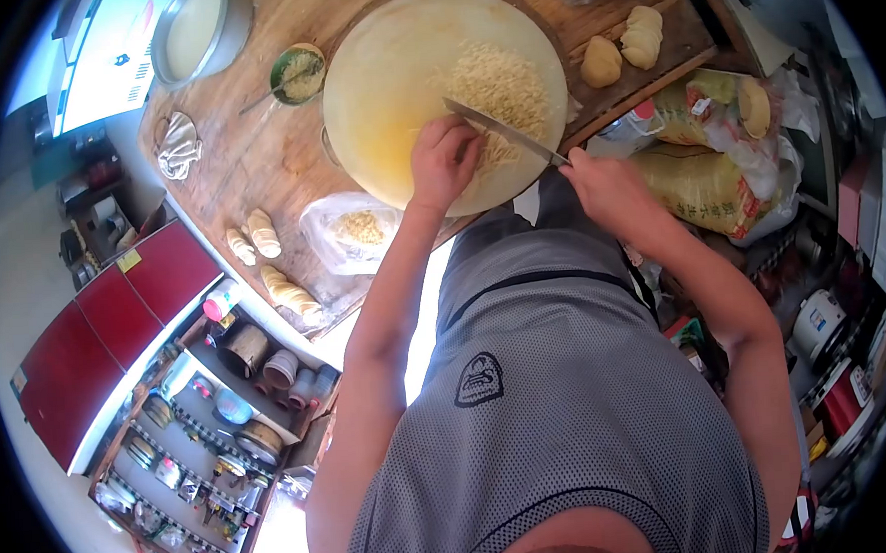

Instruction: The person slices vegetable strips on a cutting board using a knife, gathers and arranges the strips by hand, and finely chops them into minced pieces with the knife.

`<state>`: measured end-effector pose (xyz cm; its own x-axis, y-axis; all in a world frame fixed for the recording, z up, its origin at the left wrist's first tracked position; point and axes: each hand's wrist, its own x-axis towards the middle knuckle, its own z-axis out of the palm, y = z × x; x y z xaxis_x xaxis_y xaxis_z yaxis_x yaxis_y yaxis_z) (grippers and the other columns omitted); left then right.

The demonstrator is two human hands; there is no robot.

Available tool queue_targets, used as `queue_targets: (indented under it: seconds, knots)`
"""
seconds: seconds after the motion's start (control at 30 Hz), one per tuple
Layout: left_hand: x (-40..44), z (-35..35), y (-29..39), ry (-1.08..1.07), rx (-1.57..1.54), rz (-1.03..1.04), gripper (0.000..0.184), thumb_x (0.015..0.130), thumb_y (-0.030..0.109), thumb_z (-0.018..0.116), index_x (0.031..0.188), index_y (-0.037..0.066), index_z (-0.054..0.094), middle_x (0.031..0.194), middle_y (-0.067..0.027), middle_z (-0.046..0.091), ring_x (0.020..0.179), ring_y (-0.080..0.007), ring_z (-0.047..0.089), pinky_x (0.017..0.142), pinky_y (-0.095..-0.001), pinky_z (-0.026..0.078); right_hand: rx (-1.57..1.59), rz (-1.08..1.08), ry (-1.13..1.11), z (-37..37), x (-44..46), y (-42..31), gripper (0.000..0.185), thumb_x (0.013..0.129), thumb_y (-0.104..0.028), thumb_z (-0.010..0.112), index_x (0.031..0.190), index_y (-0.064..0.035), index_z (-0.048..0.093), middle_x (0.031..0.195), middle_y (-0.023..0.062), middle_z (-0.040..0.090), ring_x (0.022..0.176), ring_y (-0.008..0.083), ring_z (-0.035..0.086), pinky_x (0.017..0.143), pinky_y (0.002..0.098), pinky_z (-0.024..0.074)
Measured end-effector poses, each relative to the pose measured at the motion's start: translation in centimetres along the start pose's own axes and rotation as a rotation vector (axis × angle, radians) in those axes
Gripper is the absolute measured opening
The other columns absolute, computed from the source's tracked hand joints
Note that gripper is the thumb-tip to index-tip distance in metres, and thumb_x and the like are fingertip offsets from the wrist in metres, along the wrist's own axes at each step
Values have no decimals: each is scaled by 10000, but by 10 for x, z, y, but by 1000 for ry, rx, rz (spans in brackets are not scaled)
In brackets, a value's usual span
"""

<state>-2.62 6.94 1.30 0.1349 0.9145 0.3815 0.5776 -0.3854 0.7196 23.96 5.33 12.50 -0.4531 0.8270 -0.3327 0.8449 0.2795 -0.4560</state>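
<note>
A round pale cutting board (372, 70) lies on the wooden table. Finely chopped pale food (498, 78) is heaped on its right part, and some longer shreds lie near the blade. My right hand (603, 183) grips the handle of a knife (505, 130), whose blade crosses the board toward the upper left. Beside the blade, my left hand (445, 159) rests on the board with its fingers curled; what lies under the fingertips, if anything, is hidden.
Left of the board are a green bowl (302, 76) with a spoon, a metal pot (200, 34), a cloth (179, 147) and a plastic bag (350, 231) of chopped food. Dough-like pieces (290, 293) lie at the lower left, others (641, 38) at the right. Sacks (694, 188) stand beyond the right edge.
</note>
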Motion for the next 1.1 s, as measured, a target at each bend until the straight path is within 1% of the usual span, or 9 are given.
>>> queue_targets:
  seconds: [0.07,0.13,0.23,0.33,0.6,0.73,0.87,0.93,1.1]
  knots:
    - [0,0,-1,-2,-1,-1,151,769,51,811,891,67,724,997,-93,701,929,-320,668,802,-413,540,30,-1,-11,1,2,-6,237,1066,-246,507,1001,-20,537,741,202,692,742,431,704,655,540,547]
    - [0,0,-2,1,21,23,155,766,50,811,894,65,726,995,-96,700,932,-321,669,804,-413,542,77,88,-43,10,13,-11,240,1063,-239,528,975,-16,529,781,244,680,783,468,676,669,560,522]
    - [-1,1,-2,-9,20,4,141,779,61,822,883,60,727,1021,-102,704,937,-309,674,801,-394,542,74,-12,3,26,42,-14,236,1052,-239,538,987,-13,555,782,244,685,788,465,687,675,554,539]
    - [0,1,-1,-12,30,-5,141,779,64,826,879,59,727,1025,-100,705,941,-308,673,808,-395,543,45,17,-14,21,51,-18,229,1049,-231,518,999,-15,574,794,215,712,794,434,716,681,551,549]
    - [-2,2,-2,15,15,0,150,760,59,813,879,77,723,1010,-92,702,929,-314,666,800,-410,545,33,46,-21,16,11,12,224,1064,-263,515,1015,-45,531,763,200,696,762,446,694,655,552,533]
    - [-1,0,0,21,6,1,147,760,58,812,877,78,725,1005,-88,699,924,-314,664,799,-407,544,44,32,-24,0,2,-2,218,1065,-264,515,1032,-49,530,760,193,697,750,449,687,642,561,520]
    - [-2,1,-2,-5,26,6,148,773,57,827,889,65,735,1031,-100,704,944,-306,671,801,-396,545,71,78,-46,8,12,-10,225,1065,-257,516,1028,-38,552,754,205,698,751,446,697,644,554,535]
    - [-2,0,-2,0,23,16,150,769,59,830,889,69,740,1032,-99,703,947,-307,672,806,-397,546,26,10,-12,23,34,-13,253,1061,-270,528,1010,-28,578,765,227,701,767,445,709,665,550,554]
    - [0,-3,2,-35,19,18,129,800,44,812,915,55,754,1038,-107,704,957,-307,674,827,-401,548,39,26,30,22,48,-13,286,1058,-296,541,975,-26,591,774,236,703,778,445,717,677,552,565]
